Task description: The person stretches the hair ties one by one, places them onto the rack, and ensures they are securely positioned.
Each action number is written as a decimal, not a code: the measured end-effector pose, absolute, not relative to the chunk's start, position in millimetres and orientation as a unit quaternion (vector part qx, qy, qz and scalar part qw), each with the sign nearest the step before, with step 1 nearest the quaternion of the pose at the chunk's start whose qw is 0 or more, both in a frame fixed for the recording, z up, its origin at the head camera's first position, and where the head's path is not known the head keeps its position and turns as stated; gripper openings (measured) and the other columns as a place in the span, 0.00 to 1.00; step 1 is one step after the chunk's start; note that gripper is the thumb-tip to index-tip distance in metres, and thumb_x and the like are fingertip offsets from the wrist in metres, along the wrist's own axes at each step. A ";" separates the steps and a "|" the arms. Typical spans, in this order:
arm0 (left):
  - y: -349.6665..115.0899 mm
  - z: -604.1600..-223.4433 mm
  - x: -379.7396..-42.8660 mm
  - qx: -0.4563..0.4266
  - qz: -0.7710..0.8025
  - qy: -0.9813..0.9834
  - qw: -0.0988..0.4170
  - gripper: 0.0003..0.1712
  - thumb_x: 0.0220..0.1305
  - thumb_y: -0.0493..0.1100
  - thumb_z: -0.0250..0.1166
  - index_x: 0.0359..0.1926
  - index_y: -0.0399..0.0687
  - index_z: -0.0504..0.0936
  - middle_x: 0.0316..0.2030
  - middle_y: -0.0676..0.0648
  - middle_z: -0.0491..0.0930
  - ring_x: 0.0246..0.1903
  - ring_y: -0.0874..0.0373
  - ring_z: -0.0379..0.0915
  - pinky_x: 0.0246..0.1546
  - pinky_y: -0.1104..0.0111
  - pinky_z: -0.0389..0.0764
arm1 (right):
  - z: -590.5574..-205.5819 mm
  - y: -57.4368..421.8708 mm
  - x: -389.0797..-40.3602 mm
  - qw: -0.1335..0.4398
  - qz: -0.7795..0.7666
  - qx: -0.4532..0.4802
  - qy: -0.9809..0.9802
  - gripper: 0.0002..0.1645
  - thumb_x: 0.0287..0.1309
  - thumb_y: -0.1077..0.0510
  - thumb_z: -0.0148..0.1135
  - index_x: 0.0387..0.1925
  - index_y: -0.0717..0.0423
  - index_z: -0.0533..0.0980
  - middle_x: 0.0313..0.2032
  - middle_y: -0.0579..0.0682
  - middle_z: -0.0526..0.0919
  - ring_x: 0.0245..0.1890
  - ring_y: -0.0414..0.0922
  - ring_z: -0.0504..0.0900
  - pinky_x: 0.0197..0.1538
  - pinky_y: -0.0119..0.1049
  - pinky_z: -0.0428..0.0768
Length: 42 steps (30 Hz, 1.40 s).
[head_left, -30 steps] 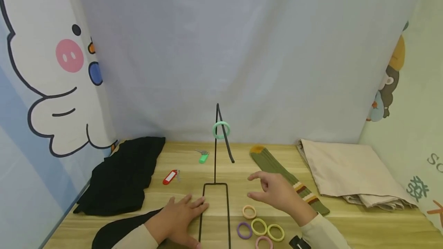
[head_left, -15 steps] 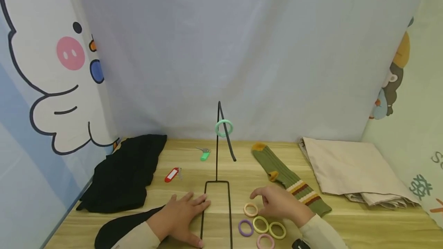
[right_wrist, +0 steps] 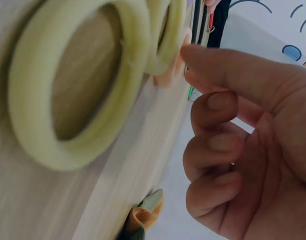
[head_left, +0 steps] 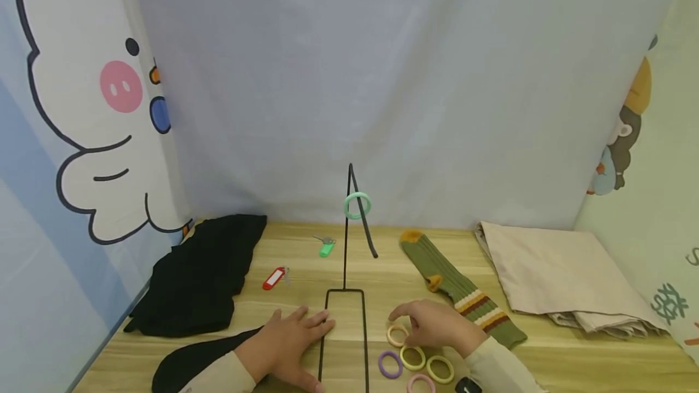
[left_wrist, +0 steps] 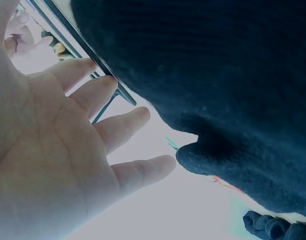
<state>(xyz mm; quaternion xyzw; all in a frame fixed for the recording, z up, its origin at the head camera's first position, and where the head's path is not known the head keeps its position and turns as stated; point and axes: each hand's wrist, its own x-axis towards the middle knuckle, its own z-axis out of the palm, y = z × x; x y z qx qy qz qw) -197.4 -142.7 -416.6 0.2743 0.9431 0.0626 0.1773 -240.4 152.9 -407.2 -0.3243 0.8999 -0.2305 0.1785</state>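
Observation:
My left hand lies flat with spread fingers over the left side of the black wire stand's base. A mint green ring hangs on the stand's sloping arm. On the tabletop to the right of the base, the thumb and index finger of my right hand pinch a peach ring, still low at the wood. The other fingers curl in, as the right wrist view shows. Close by lie two yellow rings, a purple ring and a pink ring.
Beyond my right hand lies a green striped sock, with folded beige cloth farther right. Black cloth sits at left, and a dark knit piece under my left forearm. Keys with red and green tags lie behind.
My right hand has come down from above the table to the peach ring, and its thumb and index finger have closed in. My left hand stays on the base.

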 end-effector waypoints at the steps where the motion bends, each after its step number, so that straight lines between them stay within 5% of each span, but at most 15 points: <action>1: -142.5 -416.7 -197.5 0.273 0.062 0.943 0.179 0.55 0.40 0.76 0.63 0.69 0.67 0.57 0.70 0.57 0.56 0.67 0.41 0.53 0.54 0.34 0.57 | -407.3 153.0 -240.4 0.176 -0.229 -0.325 0.900 0.23 0.47 0.67 0.62 0.49 0.55 0.78 0.08 0.37 0.56 0.10 0.33 0.50 0.16 0.26 0.53; 8: -142.4 -418.8 -198.0 0.269 0.057 0.944 0.182 0.56 0.38 0.78 0.62 0.69 0.68 0.57 0.70 0.57 0.55 0.67 0.41 0.52 0.54 0.34 0.56 | -412.4 154.1 -240.7 0.165 -0.218 -0.328 0.904 0.24 0.43 0.72 0.57 0.45 0.53 0.80 0.09 0.36 0.54 0.11 0.33 0.48 0.17 0.26 0.50; 22: -140.5 -418.4 -198.6 0.273 0.055 0.944 0.178 0.57 0.37 0.79 0.61 0.69 0.66 0.57 0.70 0.57 0.54 0.67 0.40 0.52 0.53 0.33 0.56 | -412.4 149.5 -238.5 0.133 -0.206 -0.331 0.911 0.13 0.45 0.63 0.63 0.37 0.51 0.79 0.10 0.36 0.58 0.11 0.31 0.54 0.16 0.25 0.55; 35: -142.9 -419.7 -197.2 0.276 0.049 0.945 0.170 0.57 0.38 0.79 0.60 0.70 0.66 0.56 0.70 0.57 0.54 0.67 0.41 0.53 0.53 0.34 0.57 | -392.0 141.6 -212.9 0.082 -0.224 -0.362 0.901 0.09 0.51 0.58 0.63 0.36 0.46 0.76 0.10 0.34 0.56 0.10 0.30 0.49 0.15 0.23 0.53; 42: -141.9 -419.9 -197.1 0.273 0.048 0.946 0.171 0.57 0.37 0.80 0.60 0.69 0.66 0.57 0.70 0.57 0.54 0.67 0.41 0.53 0.53 0.34 0.58 | -368.3 126.8 -186.9 -0.030 -0.213 -0.458 0.862 0.13 0.49 0.59 0.66 0.38 0.47 0.74 0.10 0.34 0.54 0.11 0.23 0.43 0.13 0.15 0.49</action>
